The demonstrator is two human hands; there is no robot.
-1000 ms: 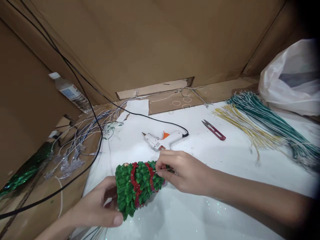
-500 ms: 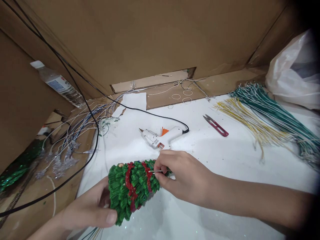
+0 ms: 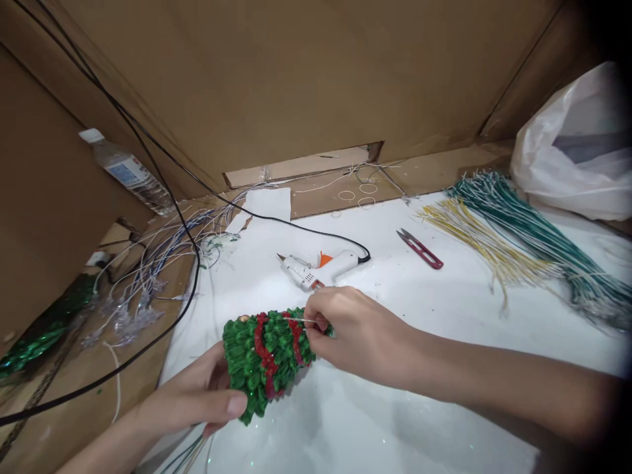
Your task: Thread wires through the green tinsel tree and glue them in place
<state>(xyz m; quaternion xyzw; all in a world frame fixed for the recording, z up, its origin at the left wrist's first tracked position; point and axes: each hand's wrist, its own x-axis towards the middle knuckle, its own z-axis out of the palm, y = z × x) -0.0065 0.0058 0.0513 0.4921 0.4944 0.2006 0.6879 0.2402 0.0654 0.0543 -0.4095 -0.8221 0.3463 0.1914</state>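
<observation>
"Change since the preceding half second?"

"My right hand [image 3: 353,326] shifts the tip of a thin pale rod [image 3: 299,320] towards the upper edge of the Christmas tree [image 3: 241,365]. The tip now lies beside the upper end of the red garland band [image 3: 296,339] nearer the narrow end. I judge that the point of attention moves there; contact is too fine to confirm."

"Finger state?"

"Right: thumb and fingertips pinched narrow on the rod. The rod's exact type is unclear. Left: my left hand [image 3: 195,388] grips the wide base, thumb over the near side, opening set to the width of the base."

"Tree location?"

"On its side between my hands, nearer me than the hot glue gun [image 3: 340,264]. The base faces my left hand and the narrow end is partly covered by my right. I cannot tell whether it touches the white work surface [image 3: 399,289]."

"Count?"

"Hands: two. Tree: one, with two garland bands and one gold ball [image 3: 243,318] visible. Rod: one. Glue gun: one. Thread snips [image 3: 424,252]: one pair, beyond my right hand. Wire bundles: two, one yellow-and-white [image 3: 476,237], one green-and-white [image 3: 523,220]. Plastic bag [image 3: 548,164]: one. Water bottle [image 3: 131,172]: one. Pale loops [image 3: 346,195]: three distinct, a fourth faint. Tangled wires [image 3: 170,243] at left: not countable."
</observation>
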